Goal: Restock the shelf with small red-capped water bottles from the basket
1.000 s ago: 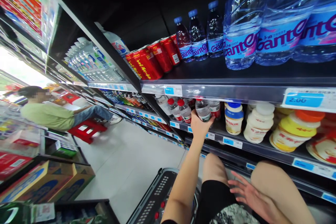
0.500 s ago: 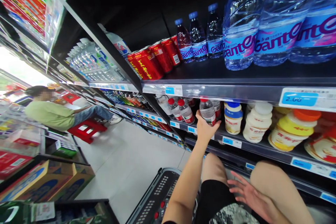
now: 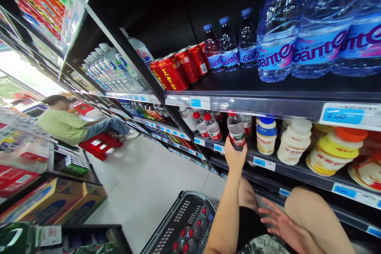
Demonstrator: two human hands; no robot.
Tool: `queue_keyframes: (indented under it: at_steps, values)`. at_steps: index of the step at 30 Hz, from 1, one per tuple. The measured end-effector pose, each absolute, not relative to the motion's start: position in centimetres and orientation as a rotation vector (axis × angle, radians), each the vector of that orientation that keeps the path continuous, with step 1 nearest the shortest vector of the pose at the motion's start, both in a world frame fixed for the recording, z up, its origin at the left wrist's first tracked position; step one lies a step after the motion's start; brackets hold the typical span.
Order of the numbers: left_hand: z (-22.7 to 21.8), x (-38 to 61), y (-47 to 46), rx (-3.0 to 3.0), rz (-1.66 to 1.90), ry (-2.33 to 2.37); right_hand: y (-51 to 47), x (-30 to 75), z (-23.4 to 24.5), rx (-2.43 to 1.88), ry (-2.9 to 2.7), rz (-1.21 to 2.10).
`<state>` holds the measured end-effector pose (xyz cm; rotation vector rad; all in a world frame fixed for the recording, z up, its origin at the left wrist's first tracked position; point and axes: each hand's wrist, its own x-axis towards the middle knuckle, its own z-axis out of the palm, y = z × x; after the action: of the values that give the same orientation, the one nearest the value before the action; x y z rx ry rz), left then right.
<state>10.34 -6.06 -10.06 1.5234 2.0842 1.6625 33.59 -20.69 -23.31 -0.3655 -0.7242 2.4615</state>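
Observation:
My left hand (image 3: 235, 154) reaches to the lower shelf, thumb and fingers around the base of a clear water bottle (image 3: 236, 129) with a red cap and red label. The bottle stands upright near the shelf's front edge. More red-capped bottles (image 3: 213, 127) stand left of it, and a blue-capped milk drink bottle (image 3: 266, 135) is on its right. Over my lap, my right hand (image 3: 284, 220) is open, fingers spread, holding nothing. Below my left forearm is a dark shopping basket (image 3: 182, 206) with several red-capped bottles inside.
The upper shelf edge (image 3: 262, 105) juts out above my left hand. Large water bottles (image 3: 275, 53) and red cans (image 3: 172, 73) stand on that shelf. A person (image 3: 64, 123) sits on a red stool (image 3: 99, 145) down the aisle. Cardboard boxes (image 3: 44, 202) are at left.
My left hand sits slightly lower on the bottle, so more of its label shows. The view has shifted a little, and more of the basket's bottles are visible. My right hand stays open.

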Motion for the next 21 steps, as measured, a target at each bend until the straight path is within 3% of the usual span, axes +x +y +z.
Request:
queue_keyframes:
  at_steps: [11, 21]
  values:
    - [-9.5, 11.3, -5.2, 1.409, 1.548, 2.269, -20.7, 33.5, -23.5, -0.37, -0.811, 2.453]
    - [-9.8, 10.7, -6.2, 1.563, 1.646, 2.023, -20.6, 33.8, -23.6, -0.372, -0.768, 2.445]
